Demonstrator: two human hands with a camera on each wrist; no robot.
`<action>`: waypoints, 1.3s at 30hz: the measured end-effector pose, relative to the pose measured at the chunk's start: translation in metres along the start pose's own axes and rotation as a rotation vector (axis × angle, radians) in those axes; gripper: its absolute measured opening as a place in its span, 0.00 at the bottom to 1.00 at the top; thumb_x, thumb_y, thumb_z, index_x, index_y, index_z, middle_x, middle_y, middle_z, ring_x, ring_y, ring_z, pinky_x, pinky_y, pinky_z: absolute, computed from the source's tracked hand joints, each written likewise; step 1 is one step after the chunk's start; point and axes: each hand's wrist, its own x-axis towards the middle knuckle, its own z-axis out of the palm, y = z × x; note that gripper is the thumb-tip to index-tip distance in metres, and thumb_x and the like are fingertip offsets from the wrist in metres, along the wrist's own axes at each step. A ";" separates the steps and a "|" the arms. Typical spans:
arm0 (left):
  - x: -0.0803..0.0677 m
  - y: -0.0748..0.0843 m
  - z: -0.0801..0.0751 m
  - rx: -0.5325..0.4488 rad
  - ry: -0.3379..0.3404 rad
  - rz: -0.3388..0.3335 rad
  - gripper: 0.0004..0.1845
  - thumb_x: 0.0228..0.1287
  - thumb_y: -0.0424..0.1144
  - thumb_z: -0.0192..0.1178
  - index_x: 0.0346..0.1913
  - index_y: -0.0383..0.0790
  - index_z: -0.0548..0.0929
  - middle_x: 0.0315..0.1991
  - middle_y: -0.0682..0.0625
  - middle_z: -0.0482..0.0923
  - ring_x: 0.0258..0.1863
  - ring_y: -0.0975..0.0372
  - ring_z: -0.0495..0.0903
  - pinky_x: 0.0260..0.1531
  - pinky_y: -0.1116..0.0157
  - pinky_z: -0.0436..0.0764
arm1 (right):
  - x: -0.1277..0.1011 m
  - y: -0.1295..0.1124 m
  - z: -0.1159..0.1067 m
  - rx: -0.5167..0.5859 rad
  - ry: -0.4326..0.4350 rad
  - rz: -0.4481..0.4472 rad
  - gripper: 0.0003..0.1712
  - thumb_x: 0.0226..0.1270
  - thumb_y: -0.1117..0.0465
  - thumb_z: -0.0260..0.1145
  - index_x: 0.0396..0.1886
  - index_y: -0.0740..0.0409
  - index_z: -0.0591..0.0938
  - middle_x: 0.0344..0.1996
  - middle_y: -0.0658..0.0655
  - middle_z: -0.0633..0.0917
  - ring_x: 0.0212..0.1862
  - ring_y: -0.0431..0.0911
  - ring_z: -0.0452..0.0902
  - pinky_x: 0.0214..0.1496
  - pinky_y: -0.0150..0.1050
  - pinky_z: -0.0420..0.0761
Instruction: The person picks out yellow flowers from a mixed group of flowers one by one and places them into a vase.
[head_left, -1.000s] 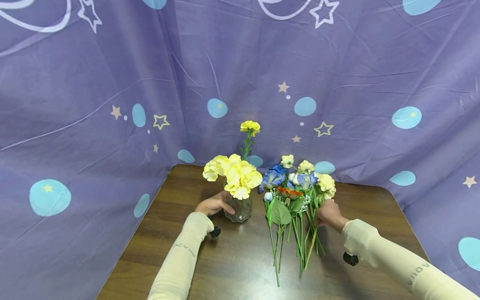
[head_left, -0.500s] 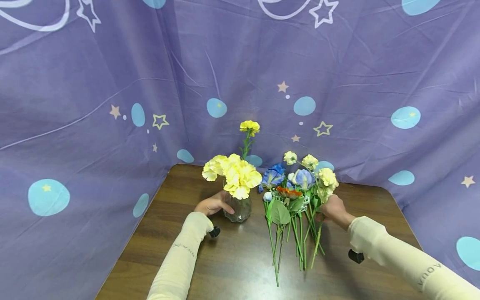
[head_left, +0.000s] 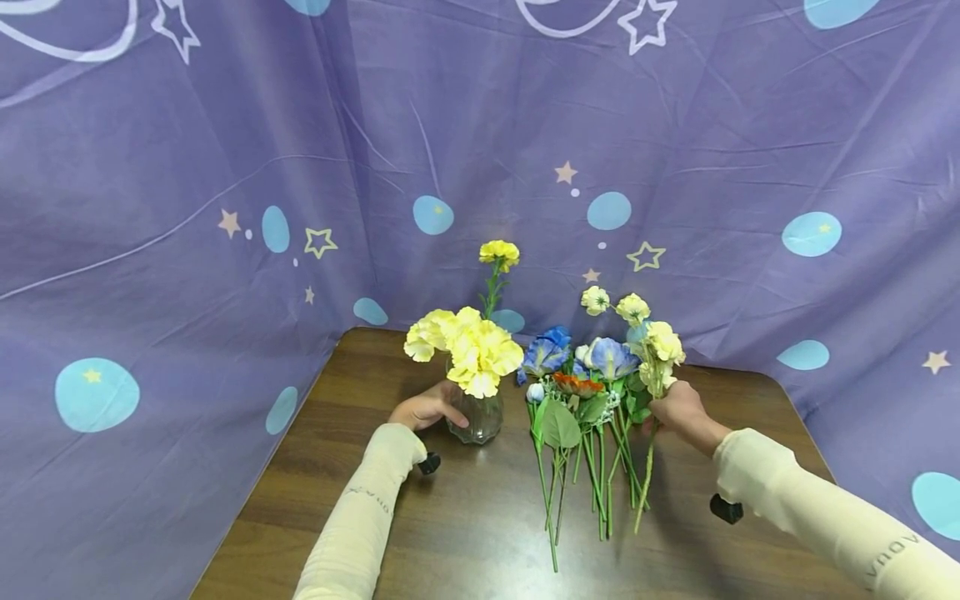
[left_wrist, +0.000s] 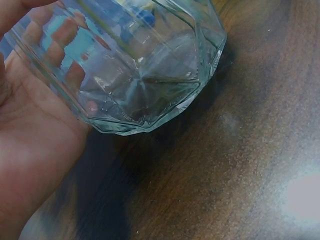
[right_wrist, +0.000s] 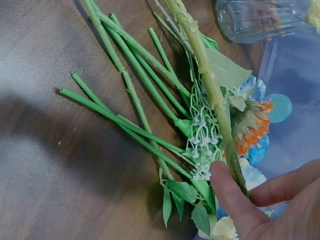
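Snag risk: the cream-flowered stem is being lifted out of the pile of loose flowers; its lower leaves are lying against the neighbouring stems, so others may well be dragged along or scattered across the table.
Slip risk: the stem is being pinched high, just beneath the blooms, by thumb and fingers only; the long green tail is hanging free toward 6 o'clock and could swing or slide through the pinch.
Tipping risk: the glass vase is being loaded with top-heavy yellow carnations; if the steadying hold is loosened, it could be toppled, judging by the tilt seen in the left wrist view.
Right hand: it is being held at 3 o'clock of the pile, raised off the table, fingers curled round the cream-flowered stem, forearm running back toward 4 o'clock.
Left hand: it is being wrapped round the vase from 9 o'clock, palm against the faceted glass, fingers showing through the wall.
Stem position: it is being held nearly upright at the right edge of the pile, well apart from the vase, which is standing at 9 o'clock of it.
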 end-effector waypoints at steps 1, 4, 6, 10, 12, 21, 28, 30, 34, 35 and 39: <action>0.000 0.000 0.000 0.000 0.000 -0.005 0.48 0.44 0.23 0.68 0.74 0.25 0.62 0.80 0.35 0.52 0.81 0.43 0.45 0.80 0.42 0.40 | 0.000 0.000 -0.001 0.006 -0.003 -0.003 0.15 0.53 0.75 0.53 0.41 0.81 0.76 0.15 0.63 0.86 0.17 0.46 0.84 0.29 0.45 0.89; -0.001 0.000 0.000 0.002 0.006 -0.024 0.50 0.45 0.22 0.68 0.75 0.25 0.60 0.81 0.35 0.49 0.81 0.43 0.42 0.80 0.42 0.39 | 0.000 -0.002 -0.005 -0.030 0.010 -0.002 0.13 0.53 0.74 0.56 0.36 0.82 0.79 0.15 0.63 0.86 0.17 0.45 0.84 0.28 0.41 0.88; -0.001 0.000 0.000 0.002 0.008 -0.034 0.51 0.45 0.22 0.68 0.76 0.25 0.58 0.82 0.35 0.47 0.82 0.43 0.40 0.80 0.42 0.39 | 0.000 -0.005 -0.008 -0.074 0.024 -0.009 0.11 0.52 0.73 0.58 0.30 0.80 0.83 0.14 0.60 0.86 0.17 0.44 0.83 0.27 0.38 0.87; -0.001 -0.001 -0.001 0.005 0.000 -0.025 0.52 0.45 0.23 0.69 0.77 0.27 0.57 0.82 0.36 0.45 0.82 0.42 0.39 0.80 0.42 0.38 | 0.002 -0.011 -0.012 -0.132 0.066 -0.034 0.11 0.52 0.71 0.60 0.24 0.74 0.87 0.14 0.57 0.87 0.19 0.42 0.82 0.27 0.33 0.83; -0.001 -0.001 -0.001 0.001 -0.006 -0.016 0.52 0.45 0.23 0.69 0.77 0.27 0.58 0.82 0.36 0.47 0.82 0.43 0.39 0.80 0.42 0.38 | 0.003 -0.013 -0.012 -0.085 0.063 -0.044 0.12 0.56 0.72 0.58 0.27 0.76 0.86 0.16 0.58 0.88 0.21 0.44 0.85 0.29 0.33 0.85; -0.002 0.001 0.001 0.007 0.022 -0.039 0.48 0.44 0.23 0.69 0.73 0.23 0.62 0.81 0.33 0.49 0.81 0.41 0.42 0.80 0.41 0.40 | 0.005 -0.021 -0.014 0.239 -0.007 0.021 0.11 0.72 0.74 0.52 0.46 0.83 0.73 0.18 0.54 0.87 0.23 0.41 0.87 0.38 0.39 0.90; -0.001 0.000 -0.001 0.015 0.014 -0.039 0.51 0.45 0.22 0.69 0.76 0.25 0.59 0.81 0.34 0.47 0.81 0.41 0.40 0.80 0.41 0.40 | 0.006 -0.028 -0.023 0.310 -0.031 0.022 0.06 0.74 0.74 0.53 0.44 0.78 0.70 0.19 0.51 0.87 0.23 0.39 0.86 0.38 0.36 0.89; -0.001 0.000 -0.001 0.019 0.016 -0.048 0.51 0.45 0.23 0.69 0.76 0.25 0.57 0.81 0.33 0.45 0.81 0.40 0.39 0.79 0.40 0.41 | 0.007 -0.030 -0.024 0.336 -0.026 0.018 0.05 0.74 0.75 0.53 0.42 0.77 0.71 0.19 0.51 0.86 0.23 0.39 0.86 0.36 0.36 0.89; -0.002 0.001 -0.001 0.021 0.016 -0.054 0.52 0.46 0.23 0.68 0.77 0.24 0.56 0.82 0.32 0.43 0.81 0.40 0.39 0.79 0.40 0.41 | 0.009 -0.031 -0.025 0.367 -0.007 0.002 0.02 0.72 0.77 0.53 0.37 0.74 0.71 0.19 0.51 0.85 0.22 0.40 0.84 0.33 0.34 0.89; -0.002 0.001 -0.001 0.020 0.016 -0.054 0.51 0.46 0.23 0.68 0.76 0.24 0.56 0.82 0.32 0.44 0.81 0.40 0.39 0.79 0.40 0.41 | 0.010 -0.031 -0.024 0.372 -0.002 -0.004 0.03 0.72 0.77 0.53 0.36 0.74 0.71 0.19 0.51 0.85 0.21 0.40 0.84 0.33 0.35 0.89; 0.000 0.001 0.000 0.013 0.008 -0.037 0.50 0.46 0.22 0.68 0.76 0.25 0.58 0.82 0.34 0.46 0.81 0.42 0.40 0.80 0.41 0.40 | 0.012 -0.031 -0.023 0.403 0.012 -0.021 0.07 0.70 0.78 0.54 0.31 0.72 0.72 0.18 0.50 0.84 0.21 0.40 0.83 0.33 0.35 0.89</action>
